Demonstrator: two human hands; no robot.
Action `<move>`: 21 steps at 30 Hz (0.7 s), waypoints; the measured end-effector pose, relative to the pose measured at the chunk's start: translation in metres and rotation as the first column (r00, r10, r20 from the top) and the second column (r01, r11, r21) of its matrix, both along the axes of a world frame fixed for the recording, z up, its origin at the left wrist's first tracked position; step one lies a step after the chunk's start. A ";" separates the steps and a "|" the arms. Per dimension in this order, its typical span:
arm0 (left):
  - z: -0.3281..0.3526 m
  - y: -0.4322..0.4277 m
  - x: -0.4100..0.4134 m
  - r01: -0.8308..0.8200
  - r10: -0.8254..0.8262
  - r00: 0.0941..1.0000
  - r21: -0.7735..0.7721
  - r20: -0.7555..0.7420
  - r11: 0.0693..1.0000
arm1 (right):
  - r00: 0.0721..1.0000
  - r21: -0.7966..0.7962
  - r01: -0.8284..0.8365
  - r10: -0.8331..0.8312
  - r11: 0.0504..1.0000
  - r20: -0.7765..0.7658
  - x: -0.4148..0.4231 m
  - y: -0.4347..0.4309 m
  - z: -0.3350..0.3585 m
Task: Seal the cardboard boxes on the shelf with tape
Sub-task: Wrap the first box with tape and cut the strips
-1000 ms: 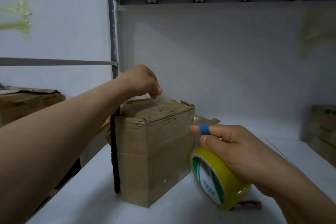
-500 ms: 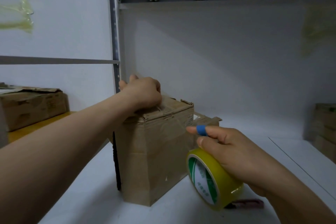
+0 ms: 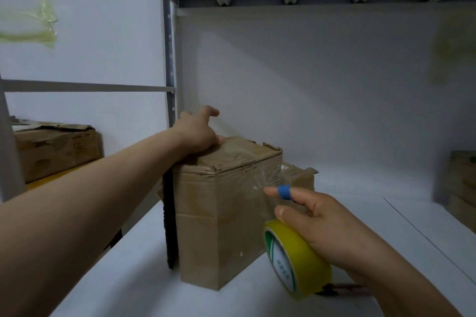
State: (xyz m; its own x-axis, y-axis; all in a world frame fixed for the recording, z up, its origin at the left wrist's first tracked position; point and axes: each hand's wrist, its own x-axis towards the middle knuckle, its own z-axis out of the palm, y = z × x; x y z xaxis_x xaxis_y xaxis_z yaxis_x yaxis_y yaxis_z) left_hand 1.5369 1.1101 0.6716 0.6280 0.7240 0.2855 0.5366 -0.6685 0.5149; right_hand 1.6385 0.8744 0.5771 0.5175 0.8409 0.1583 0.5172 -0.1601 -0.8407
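Your left hand (image 3: 199,134) lies on the top of the cardboard box (image 3: 219,213), palm down, with the fingers loose and reaching toward the far edge. It grips nothing. A second ago this hand pinched the free end of the tape just above the box top. Half a second ago it pressed down as a fist. The tape end is therefore laid on the top, and the hand is now pressing it flat.

Your right hand (image 3: 322,221) grips the yellow tape roll (image 3: 296,257) low at the box's front right corner, almost where it was before. The index finger, which wears a blue band (image 3: 284,192), points toward the box. A clear tape strip (image 3: 262,183) runs from the box top down the near right face to the roll. It has not been cut.

The box stands on the white shelf (image 3: 373,188) near the left upright.

Judgement: the first strip is anchored on top but not finished. Press it along its full run down the face, then cut it at the roll. A small dark object (image 3: 342,288) lies under the roll; whether it is a cutter cannot be told.

A second box (image 3: 56,147) on the left and a third (image 3: 463,183) on the right are not in hand.
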 end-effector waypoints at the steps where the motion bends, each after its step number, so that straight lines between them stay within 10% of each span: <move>1: 0.003 -0.006 -0.003 0.040 -0.041 0.999 0.060 0.022 0.997 | 1.000 0.004 0.006 -0.006 1.000 0.001 -0.001 0.002 -0.001; 6: 0.015 -0.051 -0.022 0.376 -0.366 0.927 0.163 -0.087 0.912 | 1.000 0.014 0.010 -0.010 1.000 -0.007 -0.003 0.007 -0.005; 11: 0.001 -0.066 -0.029 0.414 -0.310 0.858 0.192 -0.410 0.890 | 1.000 0.041 0.003 -0.003 0.999 -0.004 -0.005 0.008 -0.007; 21: -0.013 -0.043 -0.027 0.480 -0.366 0.834 0.216 -0.414 0.850 | 1.000 0.014 0.004 -0.004 1.000 0.008 -0.009 0.012 -0.008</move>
